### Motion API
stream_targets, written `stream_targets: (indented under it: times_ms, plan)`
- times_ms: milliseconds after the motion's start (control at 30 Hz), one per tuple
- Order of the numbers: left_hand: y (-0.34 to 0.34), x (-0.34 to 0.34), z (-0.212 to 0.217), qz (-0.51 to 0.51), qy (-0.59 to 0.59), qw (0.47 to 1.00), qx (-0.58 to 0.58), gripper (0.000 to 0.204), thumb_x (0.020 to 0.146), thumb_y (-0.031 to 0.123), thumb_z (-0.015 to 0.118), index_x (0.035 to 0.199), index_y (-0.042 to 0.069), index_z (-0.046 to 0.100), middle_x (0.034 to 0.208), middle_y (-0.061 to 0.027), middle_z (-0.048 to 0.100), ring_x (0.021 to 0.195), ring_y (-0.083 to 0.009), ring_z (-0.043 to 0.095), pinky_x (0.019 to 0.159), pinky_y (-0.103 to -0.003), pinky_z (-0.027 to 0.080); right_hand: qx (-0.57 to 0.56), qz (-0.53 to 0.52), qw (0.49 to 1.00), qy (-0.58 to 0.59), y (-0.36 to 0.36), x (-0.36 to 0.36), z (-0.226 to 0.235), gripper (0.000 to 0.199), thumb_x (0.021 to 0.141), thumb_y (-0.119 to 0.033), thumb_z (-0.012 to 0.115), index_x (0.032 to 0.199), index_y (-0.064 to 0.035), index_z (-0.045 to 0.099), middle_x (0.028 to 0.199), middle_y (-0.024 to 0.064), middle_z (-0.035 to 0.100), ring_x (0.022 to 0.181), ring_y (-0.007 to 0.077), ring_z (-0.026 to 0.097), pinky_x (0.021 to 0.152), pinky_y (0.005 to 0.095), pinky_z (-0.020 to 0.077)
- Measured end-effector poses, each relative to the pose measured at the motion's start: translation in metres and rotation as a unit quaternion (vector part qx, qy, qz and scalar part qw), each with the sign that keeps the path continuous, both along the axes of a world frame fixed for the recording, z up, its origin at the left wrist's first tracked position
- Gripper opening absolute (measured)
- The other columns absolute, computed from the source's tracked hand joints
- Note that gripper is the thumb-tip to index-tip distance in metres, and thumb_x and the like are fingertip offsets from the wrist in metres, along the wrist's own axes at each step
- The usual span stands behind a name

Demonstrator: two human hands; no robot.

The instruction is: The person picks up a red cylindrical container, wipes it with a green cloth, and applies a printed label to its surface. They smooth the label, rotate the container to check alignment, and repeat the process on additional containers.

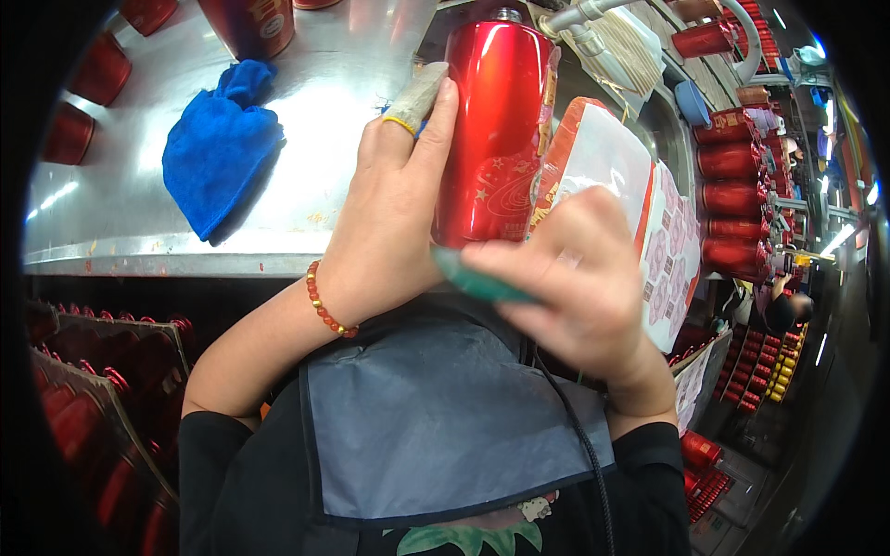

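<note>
A glossy red metal bottle point(487, 139) with a pale printed pattern near its bottom lies at the table's near edge, its silver neck pointing away from me. My left hand point(394, 167) is closed along the bottle's left side, steadying it; one finger wears a grey cover with a yellow band. Blurred by motion, my right hand point(575, 287) grips a flat green scraper-like piece point(477, 278) by the bottle's near end. Its exact kind cannot be made out. To the right of the bottle is a white sheet with red-and-gold edging point(603, 153).
A crumpled blue cloth point(218, 144) lies on the metal table point(306, 102) at left, with red containers point(100, 69) beyond it. Printed pink sheets point(669, 255) hang at right. Grey pipes point(593, 32) cross the far side. Racks of red bottles point(732, 199) stand right; crates point(116, 380) lower left.
</note>
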State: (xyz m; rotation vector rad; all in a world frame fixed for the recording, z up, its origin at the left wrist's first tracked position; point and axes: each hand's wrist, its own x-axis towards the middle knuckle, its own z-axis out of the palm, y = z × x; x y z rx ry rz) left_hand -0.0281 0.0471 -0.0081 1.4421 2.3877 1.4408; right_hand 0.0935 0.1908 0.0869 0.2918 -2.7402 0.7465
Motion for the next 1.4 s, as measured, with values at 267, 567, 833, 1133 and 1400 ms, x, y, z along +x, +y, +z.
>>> stream_targets:
  times_ms: [267, 567, 833, 1133, 1400]
  plan:
    - [-0.006, -0.017, -0.013, -0.087, -0.084, 0.992, 0.031, 0.125, 0.069, 0.026, 0.092, 0.163, -0.004, 0.015, 0.153, -0.0305, 0.038, 0.139, -0.0451, 0.04, 0.118, -0.047, 0.034, 0.002, -0.001, 1.0, 0.006, 0.004, -0.006, -0.001, 0.034, 0.068, -0.006, 0.085, 0.101, -0.0096, 0.078, 0.079, 0.0038, 0.056, 0.076, 0.0235, 0.057, 0.065, 0.0345, 0.0468]
    - [-0.007, -0.025, -0.023, -0.129, -0.088, 0.988, 0.0, 0.133, 0.067, 0.029, 0.096, 0.162, -0.006, 0.01, 0.159, -0.0285, 0.034, 0.143, -0.0446, 0.039, 0.12, -0.049, 0.032, -0.14, -0.07, 0.987, -0.022, 0.035, -0.02, -0.004, 0.026, 0.077, -0.003, 0.085, 0.101, -0.0083, 0.08, 0.078, 0.0021, 0.06, 0.072, 0.0167, 0.057, 0.066, 0.0308, 0.0448]
    - [-0.007, -0.026, -0.031, -0.15, -0.105, 0.983, 0.02, 0.136, 0.067, 0.032, 0.096, 0.163, -0.004, 0.007, 0.152, -0.0272, 0.043, 0.131, -0.0434, 0.049, 0.111, -0.048, 0.039, -0.122, -0.115, 0.985, 0.036, 0.08, -0.056, 0.004, 0.02, 0.082, -0.007, 0.083, 0.102, -0.0025, 0.078, 0.078, 0.0033, 0.06, 0.073, 0.0126, 0.055, 0.064, 0.0286, 0.042]
    - [-0.012, -0.028, -0.021, -0.158, -0.111, 0.98, -0.04, 0.143, 0.066, 0.041, 0.098, 0.163, -0.005, 0.004, 0.161, -0.0277, 0.032, 0.146, -0.045, 0.035, 0.119, -0.049, 0.031, -0.022, -0.167, 0.981, 0.101, 0.113, -0.079, 0.012, 0.019, 0.087, -0.007, 0.081, 0.105, -0.0014, 0.077, 0.083, 0.0048, 0.066, 0.075, 0.0114, 0.061, 0.068, 0.027, 0.0473]
    - [0.023, -0.052, 0.01, -0.034, -0.363, 0.914, 0.178, 0.081, 0.095, 0.024, 0.077, 0.158, -0.001, 0.034, 0.157, -0.018, 0.04, 0.146, -0.0286, 0.042, 0.121, -0.043, 0.034, -0.504, -0.177, 0.844, -0.042, 0.118, -0.059, -0.025, 0.029, 0.104, -0.021, 0.066, 0.125, -0.0012, 0.069, 0.1, 0.0013, 0.073, 0.087, 0.0057, 0.066, 0.075, 0.0211, 0.0547]
